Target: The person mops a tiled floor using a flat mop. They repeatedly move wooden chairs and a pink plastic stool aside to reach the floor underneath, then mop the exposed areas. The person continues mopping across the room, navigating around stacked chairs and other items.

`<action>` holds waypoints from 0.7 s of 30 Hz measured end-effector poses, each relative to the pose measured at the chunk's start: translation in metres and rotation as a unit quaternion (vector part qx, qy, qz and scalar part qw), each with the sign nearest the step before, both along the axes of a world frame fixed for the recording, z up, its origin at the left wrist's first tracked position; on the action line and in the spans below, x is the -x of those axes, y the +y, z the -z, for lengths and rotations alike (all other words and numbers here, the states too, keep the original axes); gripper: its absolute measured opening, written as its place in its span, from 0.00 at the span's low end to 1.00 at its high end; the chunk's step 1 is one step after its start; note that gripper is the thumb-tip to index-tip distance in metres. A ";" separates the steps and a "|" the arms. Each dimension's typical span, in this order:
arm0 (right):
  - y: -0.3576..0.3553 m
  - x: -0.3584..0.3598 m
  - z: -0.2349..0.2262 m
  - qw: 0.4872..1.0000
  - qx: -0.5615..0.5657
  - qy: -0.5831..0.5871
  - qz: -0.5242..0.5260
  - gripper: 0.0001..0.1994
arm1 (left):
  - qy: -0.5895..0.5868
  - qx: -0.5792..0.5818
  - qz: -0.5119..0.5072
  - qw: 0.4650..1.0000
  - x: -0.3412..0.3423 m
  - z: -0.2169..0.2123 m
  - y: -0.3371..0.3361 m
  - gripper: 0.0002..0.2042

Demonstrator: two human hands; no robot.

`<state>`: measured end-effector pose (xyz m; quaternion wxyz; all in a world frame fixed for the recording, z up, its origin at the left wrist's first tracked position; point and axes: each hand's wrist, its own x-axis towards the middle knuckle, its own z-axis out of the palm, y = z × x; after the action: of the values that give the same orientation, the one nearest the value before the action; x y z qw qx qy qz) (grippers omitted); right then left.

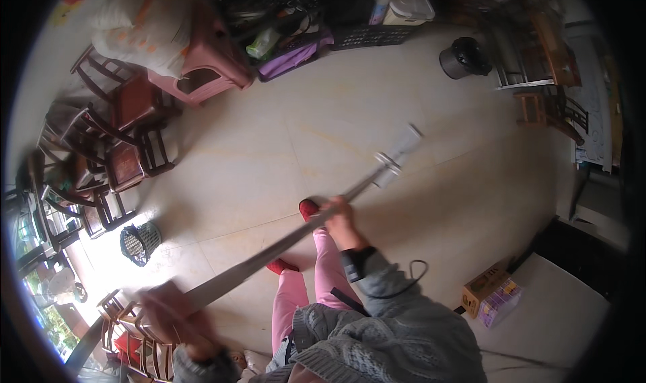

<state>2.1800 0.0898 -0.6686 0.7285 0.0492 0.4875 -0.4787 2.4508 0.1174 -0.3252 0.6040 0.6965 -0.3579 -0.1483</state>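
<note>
A long grey pole (259,258) runs slantwise over the floor from lower left to upper right. Its far end carries a pale, narrow head (398,156) with short crosspieces; the exact kind of tool is unclear. Around the pole's middle, above my red shoes, my right hand (340,219) is closed. My left hand (171,314) is smeared by motion but appears wrapped around the pole nearer its lower-left end. The pole passes beyond this hand toward the picture's rim.
Dark wooden chairs (134,100) crowd the left side, near a small woven basket (140,242). A pink plastic stool (202,63) and a purple bin (296,61) stand ahead. A black waste bin (464,58) is at far right. A box (490,295) lies right of me.
</note>
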 end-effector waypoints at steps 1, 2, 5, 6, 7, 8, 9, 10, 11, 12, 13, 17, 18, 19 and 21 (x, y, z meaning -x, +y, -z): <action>0.004 0.055 0.013 0.995 0.082 -0.036 0.051 0.09 | 0.096 -0.019 0.038 0.994 0.044 0.022 -0.013 0.09; 0.011 0.106 0.023 0.996 0.062 0.029 0.062 0.09 | 0.326 -0.022 0.081 0.941 0.078 0.040 -0.021 0.06; 0.028 0.208 0.043 0.987 -0.057 0.129 0.073 0.09 | 0.408 -0.145 0.168 0.886 0.142 0.073 -0.015 0.05; 0.035 0.222 0.044 0.978 -0.134 0.155 0.032 0.07 | 0.397 -0.143 0.218 0.880 0.147 0.075 -0.006 0.04; 0.040 0.223 0.043 0.987 -0.096 0.114 0.052 0.06 | 0.393 -0.158 0.211 0.881 0.141 0.072 0.004 0.04; 0.045 0.214 0.039 0.986 -0.099 0.097 0.091 0.05 | 0.377 -0.186 0.208 0.883 0.132 0.067 0.017 0.03; 0.052 0.195 0.032 0.987 -0.087 0.096 0.098 0.05 | 0.387 -0.126 0.199 0.892 0.115 0.062 0.029 0.02; 0.056 0.170 0.023 0.985 -0.100 0.098 0.101 0.04 | 0.415 -0.091 0.155 0.892 0.098 0.053 0.046 0.02; 0.066 0.138 0.010 0.986 -0.105 0.096 0.090 0.04 | 0.409 -0.039 0.150 0.899 0.072 0.042 0.067 0.04; 0.077 0.103 -0.007 0.989 -0.096 0.081 0.076 0.03 | 0.390 -0.031 0.121 0.912 0.044 0.026 0.093 0.06; 0.090 0.066 -0.025 0.995 -0.067 0.062 0.047 0.03 | 0.358 0.024 0.095 0.929 0.018 0.012 0.123 0.06; 0.165 -0.074 -0.104 0.993 -0.066 -0.045 -0.088 0.04 | 0.292 0.173 -0.040 0.940 -0.059 -0.057 0.296 0.05; 0.191 -0.107 -0.122 0.985 -0.078 -0.093 -0.120 0.06 | 0.257 0.197 -0.077 0.943 -0.067 -0.074 0.346 0.05; 0.220 -0.140 -0.138 0.980 -0.078 -0.120 -0.140 0.07 | 0.224 0.218 -0.113 0.943 -0.074 -0.093 0.395 0.06; 0.285 -0.199 -0.162 0.959 -0.055 -0.188 -0.207 0.07 | 0.268 0.279 -0.139 0.912 -0.078 -0.135 0.487 0.03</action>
<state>2.3793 0.3744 -0.5068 0.8862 0.0761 0.3672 -0.2722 2.5288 0.6047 -0.1905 0.8612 0.4767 -0.1089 -0.1386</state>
